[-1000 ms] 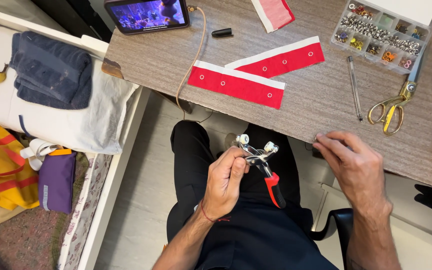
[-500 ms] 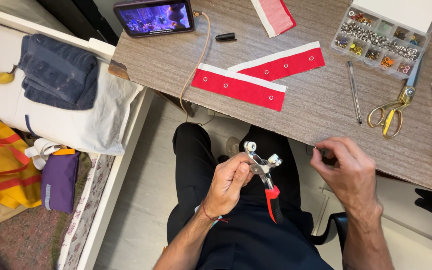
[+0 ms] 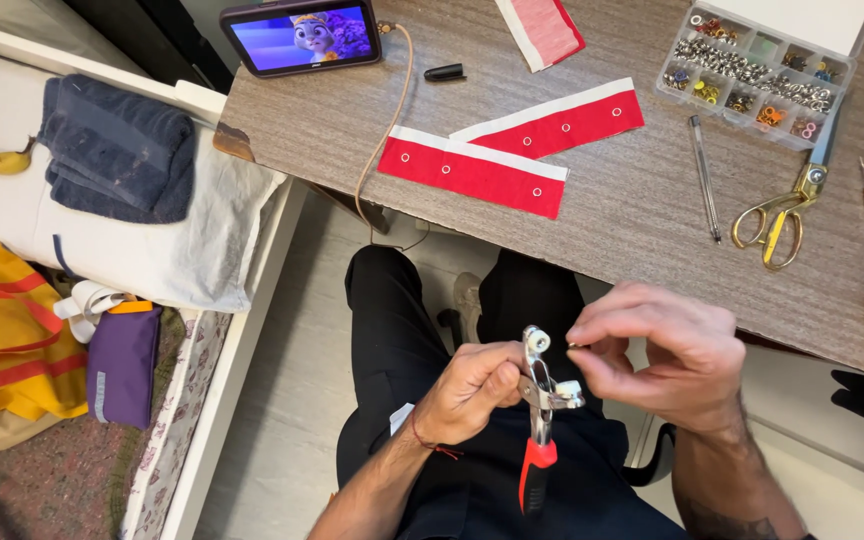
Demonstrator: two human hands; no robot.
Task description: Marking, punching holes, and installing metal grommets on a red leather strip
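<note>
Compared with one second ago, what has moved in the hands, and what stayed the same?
The right hand left the table edge and came in to the head of the snap pliers, fingertips pinched beside it; whether they hold something is too small to tell. The left hand turned the pliers more upright, red handles down. The red fabric strips, scissors and parts box kept their places.

One screen and one parts box on the table.

The tablet [image 3: 303, 36] sits at about eleven o'clock on the table's far corner, a dark-framed rectangle whose lit screen shows a cartoon figure in purple and blue tones. The parts box [image 3: 757, 70], at one o'clock, is a clear plastic rectangle split into small compartments of silver, orange and other coloured bits, its white lid [image 3: 812, 17] open behind it.
</note>
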